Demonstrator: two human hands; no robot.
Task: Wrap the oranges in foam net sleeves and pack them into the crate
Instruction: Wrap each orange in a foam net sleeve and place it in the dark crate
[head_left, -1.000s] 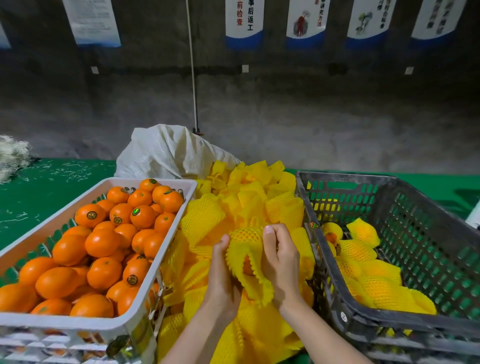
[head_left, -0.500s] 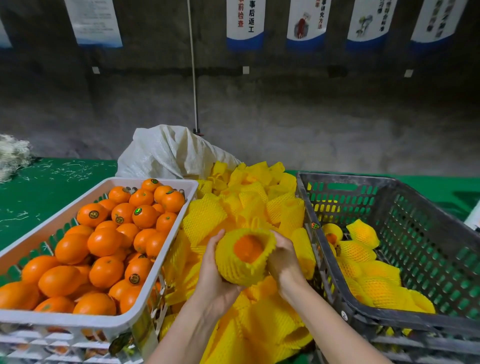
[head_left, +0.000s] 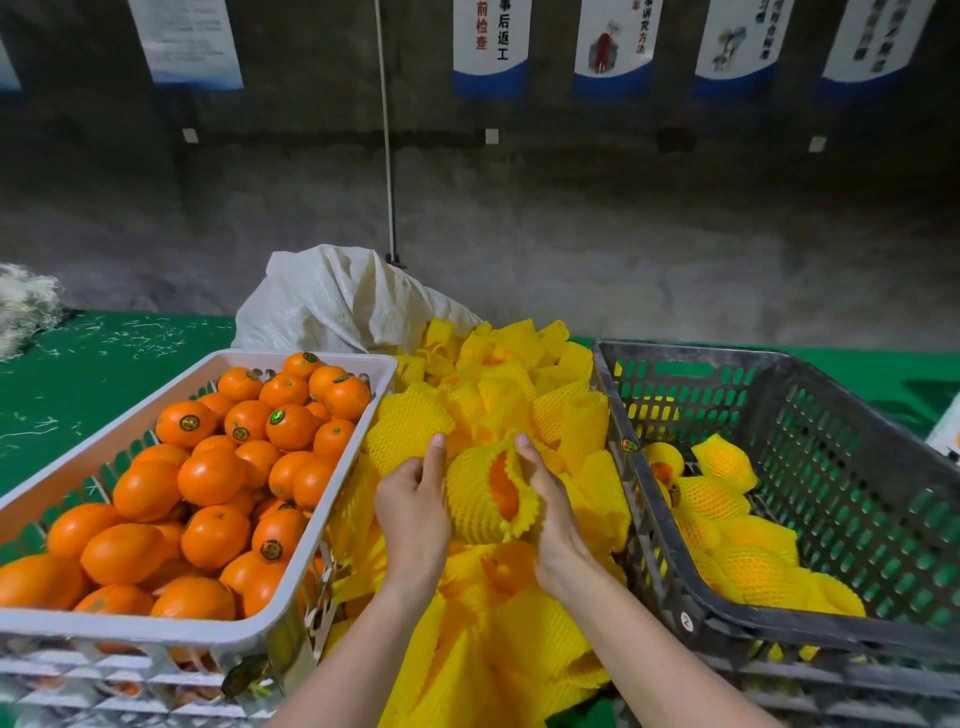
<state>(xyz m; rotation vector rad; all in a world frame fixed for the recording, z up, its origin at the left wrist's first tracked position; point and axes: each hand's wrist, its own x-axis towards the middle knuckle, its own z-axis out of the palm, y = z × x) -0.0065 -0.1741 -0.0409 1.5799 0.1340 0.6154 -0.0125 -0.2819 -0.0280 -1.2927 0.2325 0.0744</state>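
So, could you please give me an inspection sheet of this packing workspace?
Surface: green table, flecked with pale scraps.
Job's things: white crate full of bare oranges; dark crate with some sleeved oranges; yellow foam sleeves piled between.
Clutter: white sack; pale fibre heap far left.
Hands: left hand and right hand hold a half-sleeved orange.
Cables: one thin cord hanging behind.
Surroundings: grey wall, posters.

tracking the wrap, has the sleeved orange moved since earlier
Yes: the sleeved orange turned in place, its opening now toward the dark crate.
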